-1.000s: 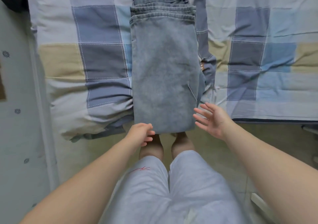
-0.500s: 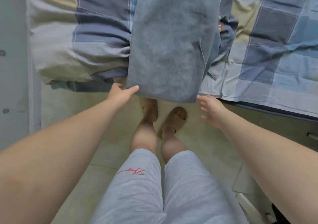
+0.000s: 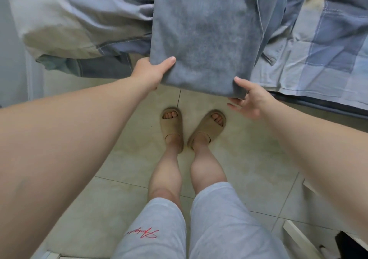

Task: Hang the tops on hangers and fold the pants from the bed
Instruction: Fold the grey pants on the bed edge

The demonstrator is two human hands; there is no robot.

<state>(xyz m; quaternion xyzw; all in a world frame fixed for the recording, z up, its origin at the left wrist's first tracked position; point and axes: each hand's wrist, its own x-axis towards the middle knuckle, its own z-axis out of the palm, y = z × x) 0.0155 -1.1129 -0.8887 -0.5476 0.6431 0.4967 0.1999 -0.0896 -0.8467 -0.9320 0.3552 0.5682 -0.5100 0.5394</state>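
denim pants overhanging the near edge of the bed; left hand grips their near-left corner, thumb on top; right hand pinches the near-right corner, fingers beneath.

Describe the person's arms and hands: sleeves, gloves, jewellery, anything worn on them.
The left forearm and right forearm are bare as far as the view shows, and no sleeve reaches into the picture. The left hand and right hand wear no gloves. No ring, watch or bracelet shows at the fingers or wrists. The one nail in clear view looks short and unpainted.
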